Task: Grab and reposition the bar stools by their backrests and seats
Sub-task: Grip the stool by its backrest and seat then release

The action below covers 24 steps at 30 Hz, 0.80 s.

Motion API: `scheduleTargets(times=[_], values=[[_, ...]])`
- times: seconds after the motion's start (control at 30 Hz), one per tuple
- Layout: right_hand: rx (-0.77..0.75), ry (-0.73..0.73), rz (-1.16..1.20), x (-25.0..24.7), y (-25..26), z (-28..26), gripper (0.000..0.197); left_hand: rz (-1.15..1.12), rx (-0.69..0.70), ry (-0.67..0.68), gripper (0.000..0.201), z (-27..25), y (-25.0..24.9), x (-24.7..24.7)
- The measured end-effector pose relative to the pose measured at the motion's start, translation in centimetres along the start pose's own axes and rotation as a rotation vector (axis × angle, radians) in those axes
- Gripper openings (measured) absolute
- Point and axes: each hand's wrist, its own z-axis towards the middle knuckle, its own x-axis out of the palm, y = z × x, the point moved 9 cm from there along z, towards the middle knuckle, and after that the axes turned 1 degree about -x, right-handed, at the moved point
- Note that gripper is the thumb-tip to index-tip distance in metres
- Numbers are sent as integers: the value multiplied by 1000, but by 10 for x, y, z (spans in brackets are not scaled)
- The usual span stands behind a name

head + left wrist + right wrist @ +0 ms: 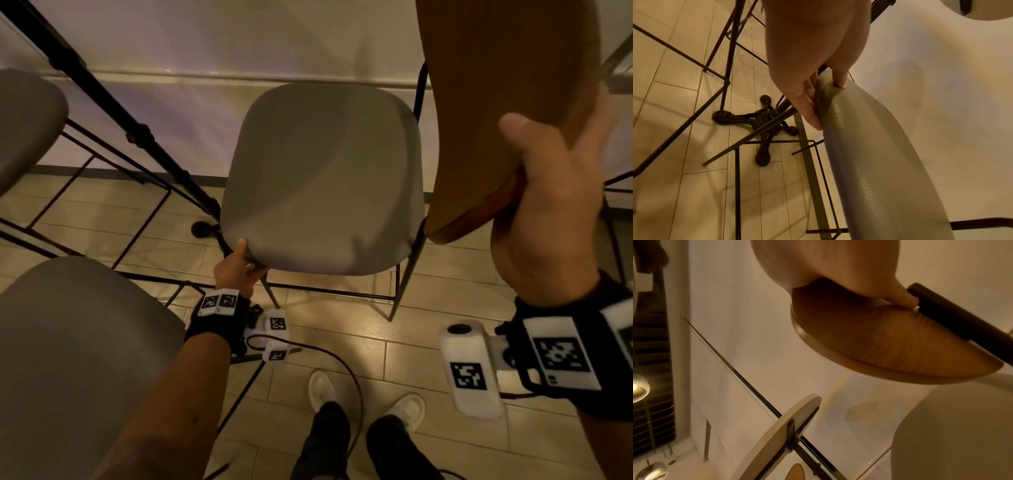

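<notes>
A bar stool with a grey padded seat (pixel 322 178) on thin black legs stands in the middle of the head view. Its brown wooden backrest (pixel 507 102) rises at the right. My left hand (pixel 239 267) grips the seat's near left corner, thumb on top and fingers under the edge; the left wrist view shows the fingers (pixel 807 104) curled under the grey seat (pixel 875 162). My right hand (pixel 555 192) grips the backrest's near end, thumb on its face. In the right wrist view the fingers (pixel 904 295) wrap behind the wooden backrest (pixel 890 344).
A second grey stool seat (pixel 78 359) stands at the lower left, a third (pixel 24 126) at the far left. A black table post (pixel 137 137) with a cast-iron foot (pixel 760 120) stands left of the held stool. A white wall lies beyond. My feet (pixel 363 401) are on the wood-plank floor.
</notes>
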Motion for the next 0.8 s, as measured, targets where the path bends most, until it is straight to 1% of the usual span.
scheduleTargets(times=[0.17,0.27,0.37,0.5,0.63,0.67,0.73,0.8], values=[[-6,5,-6,-1,-3,2,78,-58,4,20,41,3,4,1],[-4,-1,21,-2,-6,3,76,-31,20,15,37,5,0,0],[-16,15,18,5,-7,6,75,5,29,-3,24,7,-8,0],[-10,31,7,18,-8,11,74,25,59,-13,34,8,-20,2],[-21,36,-14,20,-11,16,72,-37,41,-5,34,16,-22,0],[-14,35,-25,18,-14,19,74,-51,34,4,33,20,-22,1],[4,33,-2,16,-19,24,87,-68,17,46,26,21,-23,4],[75,20,10,11,-31,30,100,-81,11,68,32,20,-25,6]])
